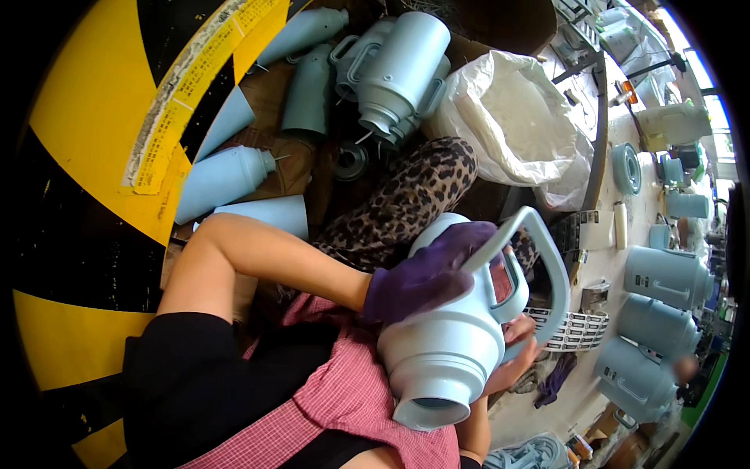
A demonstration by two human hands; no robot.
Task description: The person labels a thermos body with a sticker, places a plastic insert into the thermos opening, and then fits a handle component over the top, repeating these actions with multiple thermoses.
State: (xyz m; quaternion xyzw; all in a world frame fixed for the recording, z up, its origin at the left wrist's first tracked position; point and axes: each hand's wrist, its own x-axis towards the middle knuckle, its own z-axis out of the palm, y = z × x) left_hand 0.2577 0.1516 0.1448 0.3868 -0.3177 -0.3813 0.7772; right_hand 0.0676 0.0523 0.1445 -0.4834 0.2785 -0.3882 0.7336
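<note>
A light blue insulated jug (437, 344) lies tilted across my lap, its open neck toward me. My left hand (426, 273), in a purple glove, is wrapped over the jug's upper side, beside one end of a loop-shaped carrying handle (558, 277). My right hand (519, 359), bare, has its fingers closed round the other end of that handle; the jug hides part of this hand. A smaller fixed side handle (513, 293) stands out from the jug's body, inside the loop.
Several blue jugs (406, 66) and blue shells (223, 184) lie beyond my legs. A white plastic-lined sack (508, 117) stands at the far right. Along the right, a workbench (609, 305) bears upright jugs (668, 277), a label sheet (574, 330) and a purple glove (555, 381). A yellow-black striped surface (86, 227) borders the left.
</note>
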